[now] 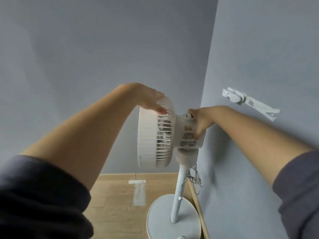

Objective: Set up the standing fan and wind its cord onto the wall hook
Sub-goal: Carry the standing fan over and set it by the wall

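A white standing fan (155, 135) stands on its round base (160, 214) close to the corner of two grey walls, its head facing left. My left hand (151, 100) rests over the top rim of the fan's cage, fingers curled onto the grille. My right hand (200, 119) grips the motor housing at the back of the head. The thin pole (179, 190) leans a little. The grey cord (195, 180) hangs bundled beside the pole, below the head. A white wall hook (234, 97) is taped to the right wall, above and right of my right hand.
White tape strips (262, 109) run down-right from the hook on the right wall. The floor is light wood with a pale tape mark (138, 190) left of the base. A wooden skirting strip (198, 207) runs along the right wall beside the base.
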Action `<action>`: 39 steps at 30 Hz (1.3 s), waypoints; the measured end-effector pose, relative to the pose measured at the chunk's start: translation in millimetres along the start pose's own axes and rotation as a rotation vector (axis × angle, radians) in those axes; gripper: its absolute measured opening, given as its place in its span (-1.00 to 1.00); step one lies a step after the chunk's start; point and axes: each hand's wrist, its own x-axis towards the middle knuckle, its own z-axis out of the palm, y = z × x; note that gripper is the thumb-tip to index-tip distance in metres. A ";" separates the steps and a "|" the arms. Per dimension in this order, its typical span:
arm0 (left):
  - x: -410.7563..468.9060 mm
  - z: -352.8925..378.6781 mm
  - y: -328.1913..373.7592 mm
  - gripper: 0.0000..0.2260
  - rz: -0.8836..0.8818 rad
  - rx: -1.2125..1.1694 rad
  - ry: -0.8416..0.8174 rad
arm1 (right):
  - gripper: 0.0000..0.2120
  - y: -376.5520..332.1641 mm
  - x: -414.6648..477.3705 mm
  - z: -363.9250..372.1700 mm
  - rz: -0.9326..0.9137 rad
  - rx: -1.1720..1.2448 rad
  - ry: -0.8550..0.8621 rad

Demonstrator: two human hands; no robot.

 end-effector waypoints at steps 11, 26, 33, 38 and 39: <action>9.0 -2.5 -2.4 -0.32 0.107 0.052 0.191 | -0.04 -3.9 -7.1 -2.7 0.110 -0.024 -0.041; -0.8 4.7 -12.0 -0.26 -0.008 -0.035 0.052 | -0.12 -17.8 8.9 -7.7 0.083 -0.087 -0.051; 13.4 17.5 -36.5 -0.32 0.073 -0.110 -0.043 | 0.02 -31.6 -2.7 -7.9 0.142 -0.089 -0.037; 23.6 27.3 -45.8 -0.37 0.132 -0.235 0.025 | -0.04 -47.7 -13.7 -9.9 0.160 -0.136 -0.057; 24.2 28.0 -43.8 -0.38 0.142 -0.266 0.034 | -0.05 -50.4 -15.8 -10.5 0.163 -0.152 -0.064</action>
